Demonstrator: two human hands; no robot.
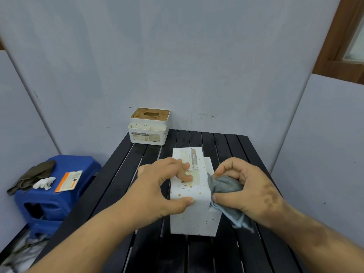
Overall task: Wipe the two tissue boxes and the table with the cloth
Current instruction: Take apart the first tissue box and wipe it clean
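**Near box tipped over, cloth on its R side**

Near tissue box (194, 196), white w/ brown speckles, lies tipped on the black slatted table (226, 253) at centre, label side facing up. Label reads "TISSUE HOLDER", text running sideways; smaller print too blurred to read. L hand (157, 186) grips the box: fingers curled over the top onto the label, thumb pressed on the near face. R hand (246, 190) is closed round a bunched grey cloth (226, 186), held against the box's R side; a cloth tail hangs down to the table by the box's near R corner.

2nd tissue box (149, 126) stands upright at the table's far L corner, well apart from the hands: wood-look lid w/ oval slot, front tray, label also "TISSUE HOLDER".

L of table: blue plastic stool (57, 198) carrying a dark olive rag (32, 177), crumpled white tissue (44, 183) and an orange-and-white leaflet (69, 181), print unreadable.
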